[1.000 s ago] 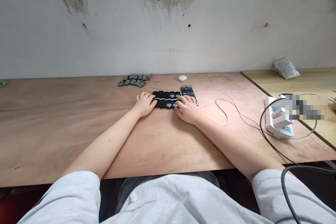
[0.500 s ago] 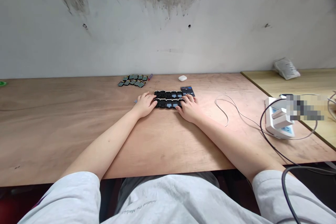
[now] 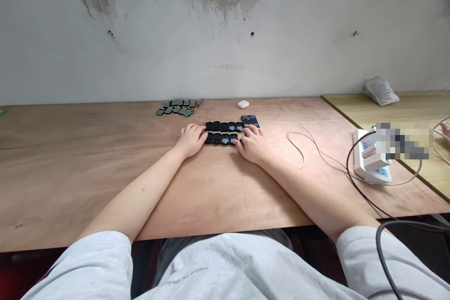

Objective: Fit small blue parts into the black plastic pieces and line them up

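Two rows of small black frames (image 3: 222, 132), some with pale blue screens in them, lie side by side in the middle of the plywood table (image 3: 105, 159). My left hand (image 3: 191, 139) rests at their left end, fingers curled against the front row. My right hand (image 3: 251, 144) lies at the right end, fingers bent onto the front row's last frames. Whether either hand grips a frame cannot be made out. A dark phone (image 3: 250, 121) showing a running timer lies just behind my right hand.
Several loose small screens (image 3: 176, 108) and a red-tipped pen (image 3: 200, 101) lie at the back, a white earbud case (image 3: 243, 104) to their right. A white cable (image 3: 298, 145), a white power strip (image 3: 372, 164) and a black cable (image 3: 365, 197) are on the right.
My right hand has crept a little left and forward along the front row, covering more of the phone. The left hand has hardly moved.
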`<state>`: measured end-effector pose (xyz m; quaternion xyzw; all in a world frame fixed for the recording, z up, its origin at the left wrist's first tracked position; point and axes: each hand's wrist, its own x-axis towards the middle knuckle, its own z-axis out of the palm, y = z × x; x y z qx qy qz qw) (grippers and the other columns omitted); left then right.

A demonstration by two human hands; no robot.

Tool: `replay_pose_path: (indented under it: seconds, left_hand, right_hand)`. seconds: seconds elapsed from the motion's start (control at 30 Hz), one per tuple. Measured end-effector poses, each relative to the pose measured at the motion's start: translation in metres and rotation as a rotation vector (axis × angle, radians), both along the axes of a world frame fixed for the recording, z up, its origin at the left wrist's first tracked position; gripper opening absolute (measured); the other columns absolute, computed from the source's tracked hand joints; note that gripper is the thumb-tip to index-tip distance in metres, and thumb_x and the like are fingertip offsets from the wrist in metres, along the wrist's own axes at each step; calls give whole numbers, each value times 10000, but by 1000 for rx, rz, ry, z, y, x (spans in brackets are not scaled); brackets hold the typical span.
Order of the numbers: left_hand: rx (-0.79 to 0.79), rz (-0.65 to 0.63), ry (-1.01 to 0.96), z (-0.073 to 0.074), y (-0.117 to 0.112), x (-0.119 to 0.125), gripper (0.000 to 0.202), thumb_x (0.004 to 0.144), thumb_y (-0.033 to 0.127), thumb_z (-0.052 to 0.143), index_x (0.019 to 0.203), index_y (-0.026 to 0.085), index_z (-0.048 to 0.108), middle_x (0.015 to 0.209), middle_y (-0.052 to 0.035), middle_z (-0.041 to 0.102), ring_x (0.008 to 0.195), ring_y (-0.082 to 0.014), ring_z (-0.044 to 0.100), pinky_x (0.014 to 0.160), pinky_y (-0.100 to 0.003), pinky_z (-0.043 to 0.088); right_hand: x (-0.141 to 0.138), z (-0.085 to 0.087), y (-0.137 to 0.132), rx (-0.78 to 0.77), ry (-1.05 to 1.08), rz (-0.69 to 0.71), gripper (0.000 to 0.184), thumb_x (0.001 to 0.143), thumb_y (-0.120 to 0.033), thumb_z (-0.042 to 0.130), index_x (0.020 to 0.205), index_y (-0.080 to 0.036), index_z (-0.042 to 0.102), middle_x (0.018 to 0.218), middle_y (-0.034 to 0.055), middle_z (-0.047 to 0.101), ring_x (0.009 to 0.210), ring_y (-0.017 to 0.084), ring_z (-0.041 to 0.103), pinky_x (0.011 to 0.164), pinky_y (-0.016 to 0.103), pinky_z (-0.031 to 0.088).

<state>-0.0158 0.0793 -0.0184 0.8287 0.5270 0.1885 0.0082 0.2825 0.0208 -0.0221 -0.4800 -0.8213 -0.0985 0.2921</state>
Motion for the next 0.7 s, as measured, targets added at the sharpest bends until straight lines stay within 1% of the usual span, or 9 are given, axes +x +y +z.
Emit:
replay_pose_path:
  seconds: [0.07, 0.13, 0.23, 0.3, 0.37, 0.47, 0.5, 0.57, 0.7]
  left_hand:
    - [10, -3, -2, -1, 0, 0, 507, 1059, 467, 355, 1390, 197, 628, 1432, -167, 625, 1431, -358, 430, 1151, -535, 336]
    - [16, -6, 1, -1, 0, 0, 507, 1060, 468, 352, 1385, 193, 627, 1421, -167, 628, 1425, -358, 427, 1147, -534, 336]
    - [33, -13, 5, 1, -3, 1, 490, 1058, 455, 356, 1371, 196, 630, 1402, -164, 637, 1411, -348, 434, 1142, -521, 333]
    - [55, -24, -3, 3, -5, 2, 483, 1056, 447, 360, 1377, 197, 622, 1394, -161, 639, 1393, -339, 450, 1135, -511, 335]
    - [76, -29, -14, 6, -8, 3, 479, 1053, 436, 365, 1389, 197, 610, 1388, -160, 639, 1374, -335, 463, 1131, -507, 335]
    - [109, -46, -19, 10, -15, 4, 467, 1043, 401, 382, 1398, 190, 599, 1381, -166, 633, 1368, -336, 467, 1142, -504, 330]
    - [124, -73, -18, 11, -18, 6, 462, 1039, 389, 389, 1399, 187, 598, 1380, -167, 632, 1367, -335, 471, 1147, -503, 330]
    - [156, -169, -7, 13, -25, 9, 447, 1036, 365, 404, 1394, 190, 606, 1370, -161, 637, 1354, -327, 489, 1145, -499, 343]
    - [202, -445, 45, 11, -39, 20, 403, 1026, 361, 474, 1363, 222, 644, 1336, -136, 663, 1327, -319, 523, 1126, -505, 377]
  right_hand:
    - [0, 1, 0, -1, 11, 28, 400, 1059, -416, 524, 901, -203, 824, 1230, 150, 723, 1331, 382, 478, 1096, 620, 425]
    - [1, 3, -1, -7, 14, 95, 410, 1055, -393, 542, 799, -206, 802, 1207, 137, 736, 1306, 373, 505, 1073, 608, 437]
    - [1, 7, -4, -16, 2, 297, 395, 1046, -354, 567, 733, -216, 764, 1198, 107, 748, 1255, 333, 560, 1046, 560, 462]
    - [0, 9, -6, -38, -20, 452, 322, 1038, -336, 583, 799, -224, 767, 1188, 94, 753, 1209, 301, 596, 1026, 520, 485]
    - [-1, 10, -9, -65, -45, 570, 245, 1034, -342, 593, 908, -227, 768, 1183, 89, 756, 1185, 283, 615, 1015, 495, 499]
    - [-3, 11, -11, -94, -71, 634, 213, 1032, -379, 606, 992, -229, 751, 1230, 88, 746, 1235, 286, 599, 1042, 494, 486]
    - [-3, 11, -11, -103, -76, 634, 212, 1029, -390, 612, 1004, -229, 747, 1251, 90, 738, 1250, 289, 589, 1050, 497, 479]
    - [-3, 11, -11, -115, -84, 621, 217, 1025, -408, 622, 1038, -229, 744, 1285, 96, 721, 1244, 290, 583, 1055, 497, 471]
    - [-1, 11, -11, -109, -104, 596, 270, 1028, -437, 614, 1115, -218, 747, 1250, 114, 707, 1161, 288, 580, 1039, 493, 464]
